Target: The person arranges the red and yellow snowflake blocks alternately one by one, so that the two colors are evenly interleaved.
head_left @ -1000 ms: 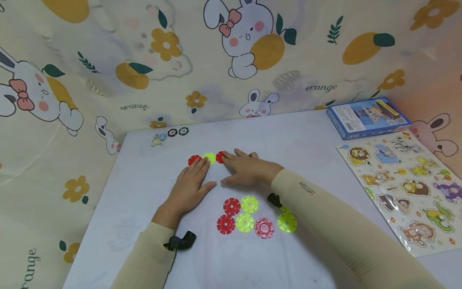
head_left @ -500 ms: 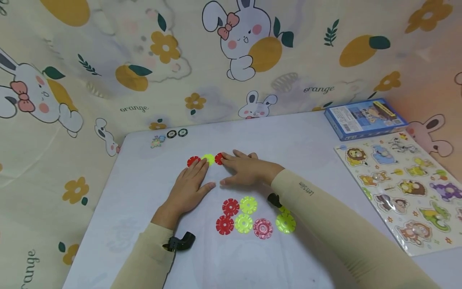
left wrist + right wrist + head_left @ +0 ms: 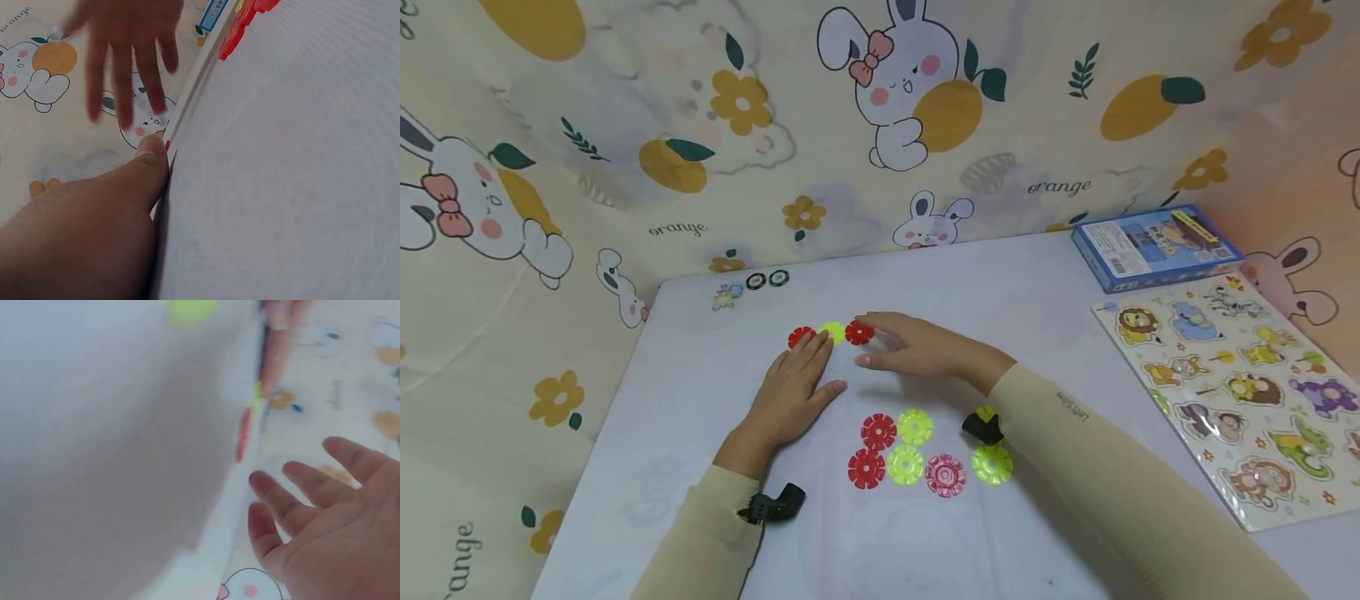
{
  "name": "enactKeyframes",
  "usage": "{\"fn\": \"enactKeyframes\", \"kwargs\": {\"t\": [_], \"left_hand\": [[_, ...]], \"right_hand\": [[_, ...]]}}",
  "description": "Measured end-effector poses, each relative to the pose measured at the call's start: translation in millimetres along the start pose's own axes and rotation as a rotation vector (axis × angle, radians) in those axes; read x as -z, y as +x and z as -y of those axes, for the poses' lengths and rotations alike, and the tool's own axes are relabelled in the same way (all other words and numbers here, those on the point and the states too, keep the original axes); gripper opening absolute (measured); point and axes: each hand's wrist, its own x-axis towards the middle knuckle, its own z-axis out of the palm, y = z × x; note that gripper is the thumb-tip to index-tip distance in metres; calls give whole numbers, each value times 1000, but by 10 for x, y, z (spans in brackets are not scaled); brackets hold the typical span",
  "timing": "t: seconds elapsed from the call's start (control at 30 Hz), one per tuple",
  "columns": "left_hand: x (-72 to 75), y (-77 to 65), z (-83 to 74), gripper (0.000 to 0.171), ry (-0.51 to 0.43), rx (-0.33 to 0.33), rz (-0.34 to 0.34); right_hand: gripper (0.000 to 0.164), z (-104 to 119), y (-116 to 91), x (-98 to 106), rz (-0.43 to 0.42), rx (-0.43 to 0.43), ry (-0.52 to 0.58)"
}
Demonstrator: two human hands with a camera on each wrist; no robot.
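Note:
A short row of notched plastic discs lies towards the back of the table: a red disc (image 3: 800,335), a yellow-green disc (image 3: 832,332) and another red disc (image 3: 861,333). My left hand (image 3: 786,398) rests flat, its fingertips touching the left red disc and the yellow-green one and partly covering them. My right hand (image 3: 925,346) is raised at the row's right end, fingers spread and nothing held. Whether its fingertips still touch the right red disc is unclear in the head view; the right wrist view shows the hand (image 3: 331,519) apart from a blurred red disc (image 3: 243,434).
Nearer the front lie more notched discs, red (image 3: 867,468), yellow-green (image 3: 906,465) and pinkish red (image 3: 945,475). One is half hidden by the right wrist camera (image 3: 982,427). An animal puzzle board (image 3: 1217,358) and blue box (image 3: 1157,246) occupy the right. Two black-rimmed rings (image 3: 756,281) sit back left.
My right hand has lifted off the right red disc and shifted slightly right, so more of that disc shows. My left hand stays on the row. The head view has tilted a little.

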Motion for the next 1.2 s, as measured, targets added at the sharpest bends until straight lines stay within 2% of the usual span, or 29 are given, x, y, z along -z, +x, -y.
{"fn": "enactKeyframes", "kwargs": {"t": [0.17, 0.27, 0.37, 0.57, 0.67, 0.83, 0.93, 1.03, 1.2], "left_hand": [[-8, -4, -4, 80, 0, 13, 5], [-7, -6, 4, 81, 0, 18, 13], [0, -11, 12, 80, -6, 12, 11], [17, -23, 3, 79, -22, 1, -1], [23, -22, -6, 79, -30, -4, -4], [17, -20, -7, 79, -25, -10, -6], [15, -19, -4, 79, -25, -14, -11], [13, -18, 0, 79, -25, -13, -10], [5, -14, 4, 79, -22, -7, -7]], "right_hand": [[56, 46, -373, 90, -74, 153, 286], [50, 42, -579, 92, -96, 220, 370], [51, -8, -744, 42, -94, 213, 404], [69, -249, -894, -167, -57, 85, 357], [73, -343, -911, -275, -38, 27, 257], [56, -347, -907, -402, -51, 41, 24], [46, -300, -904, -432, -85, 57, -49], [37, -245, -903, -427, -90, 29, -9], [17, -166, -870, -331, -88, -33, 180]]}}
